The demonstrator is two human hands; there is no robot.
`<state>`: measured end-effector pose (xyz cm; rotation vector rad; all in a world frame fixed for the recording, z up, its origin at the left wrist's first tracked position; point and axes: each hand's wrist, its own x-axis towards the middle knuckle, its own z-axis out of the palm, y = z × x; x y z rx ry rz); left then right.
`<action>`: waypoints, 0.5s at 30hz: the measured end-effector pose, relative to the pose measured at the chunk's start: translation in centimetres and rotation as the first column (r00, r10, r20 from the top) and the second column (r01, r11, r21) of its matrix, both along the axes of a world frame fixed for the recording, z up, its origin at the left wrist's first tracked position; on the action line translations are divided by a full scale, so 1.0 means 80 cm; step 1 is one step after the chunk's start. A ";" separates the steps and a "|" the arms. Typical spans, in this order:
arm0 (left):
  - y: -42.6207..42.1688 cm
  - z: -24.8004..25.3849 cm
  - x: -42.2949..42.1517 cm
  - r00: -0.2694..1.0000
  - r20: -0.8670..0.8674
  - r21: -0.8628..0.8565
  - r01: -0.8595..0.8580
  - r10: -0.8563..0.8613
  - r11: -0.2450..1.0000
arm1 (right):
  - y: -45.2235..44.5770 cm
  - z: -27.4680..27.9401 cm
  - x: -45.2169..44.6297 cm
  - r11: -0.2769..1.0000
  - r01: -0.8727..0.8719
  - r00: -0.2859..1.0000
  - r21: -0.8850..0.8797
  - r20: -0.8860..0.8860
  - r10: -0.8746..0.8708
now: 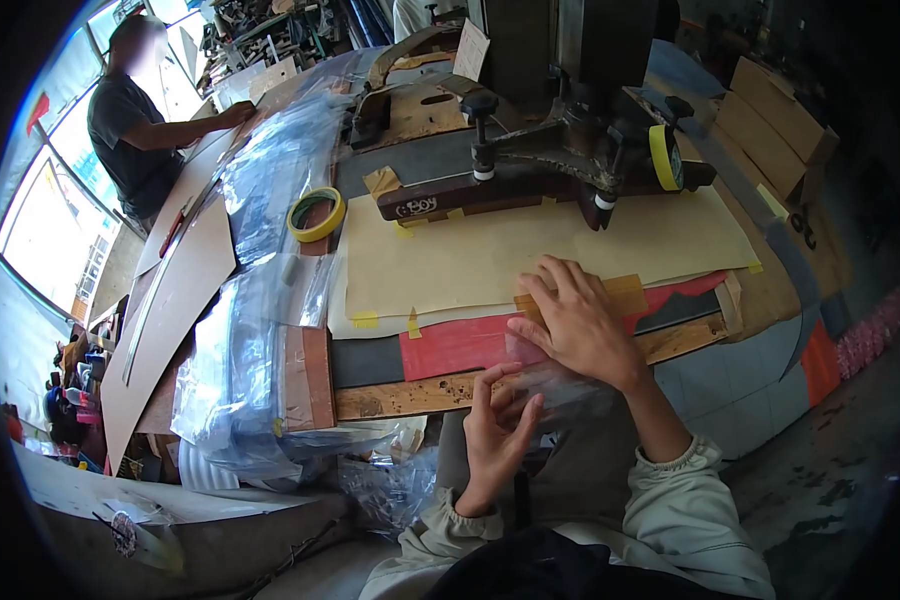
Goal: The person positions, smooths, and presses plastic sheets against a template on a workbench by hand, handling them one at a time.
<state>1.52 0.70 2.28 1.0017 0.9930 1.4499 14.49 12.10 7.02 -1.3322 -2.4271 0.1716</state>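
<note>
My right hand (580,325) lies over the front edge of the cream sheet (450,265), fingers spread, beside a strip of brown tape (625,296). Lower down, in front of the wooden edge (400,397), my left hand (500,430) has its fingers curled and apart. Something clear and blurred, maybe thin film (568,393), shows between the hands; whether the left fingers hold it is unclear. Red material (450,345) shows under the cream sheet's front edge. Small pieces of yellow tape (366,320) stick to the sheet's left corner. A dark bar (530,193) crosses its back part.
A metal press arm (560,150) with black knobs stands behind the sheet. One yellow tape roll (316,215) lies at the left, another (665,158) hangs on the bar. Plastic film (260,200) covers the left side. Another person (135,120) stands at the far left.
</note>
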 end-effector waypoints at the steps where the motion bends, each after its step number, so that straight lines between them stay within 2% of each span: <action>1: 0.000 -0.002 0.000 1.000 -0.005 -0.008 -0.003 0.003 1.000 | 0.005 0.010 -0.001 0.999 0.007 1.000 -0.043 0.012 -0.007; 2: 0.001 -0.004 0.001 1.000 -0.010 -0.014 -0.007 0.007 1.000 | 0.011 0.016 -0.002 0.996 0.015 1.000 -0.084 0.024 -0.013; 5: 0.004 -0.011 0.001 0.998 -0.042 -0.003 -0.052 0.052 0.999 | 0.032 -0.002 -0.005 1.000 0.001 1.000 -0.002 0.010 -0.001; 8: 0.003 -0.007 0.002 0.999 -0.029 0.020 -0.037 0.038 0.999 | 0.043 -0.051 -0.009 0.940 -0.092 0.994 0.328 -0.032 0.108; 11: 0.001 -0.019 0.000 0.982 -0.180 0.037 -0.055 0.060 0.998 | 0.039 -0.051 -0.014 0.887 -0.109 0.993 0.449 0.011 0.116; 14: 0.000 -0.013 0.000 0.992 -0.110 0.022 -0.059 0.061 0.998 | 0.012 -0.018 -0.021 0.954 0.101 0.992 0.281 -0.098 -0.076; 15: 0.000 -0.013 0.001 0.992 -0.104 0.030 -0.062 0.065 0.998 | 0.011 -0.018 -0.020 0.957 0.088 0.994 0.276 -0.089 -0.066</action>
